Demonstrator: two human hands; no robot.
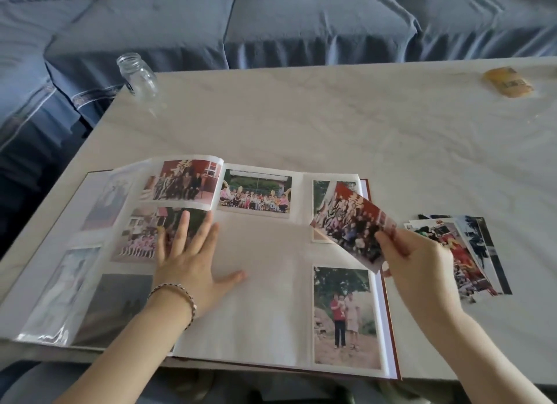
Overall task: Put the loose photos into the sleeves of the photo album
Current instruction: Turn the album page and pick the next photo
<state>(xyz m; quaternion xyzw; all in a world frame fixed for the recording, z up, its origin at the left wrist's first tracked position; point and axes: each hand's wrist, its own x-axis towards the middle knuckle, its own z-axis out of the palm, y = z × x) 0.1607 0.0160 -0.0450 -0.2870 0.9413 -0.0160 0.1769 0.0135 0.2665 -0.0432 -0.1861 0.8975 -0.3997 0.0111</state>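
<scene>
On a pale desk (331, 117), the album (265, 298) is pressed flat by the left hand (193, 265), fingers straight, while a photo (352, 223) is pinched above its right page by the right hand (422, 268), several sleeves (256, 192) being filled and a pile (473, 253) right of it judged still to be done.

The left hand (190, 265) lies flat, palm down, fingers spread. The right hand (419, 265) pinches a loose photo (352, 226) between thumb and fingers.

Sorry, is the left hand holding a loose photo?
No, the left hand lies flat on the white-paged photo album; the right hand pinches the group photo.
</scene>
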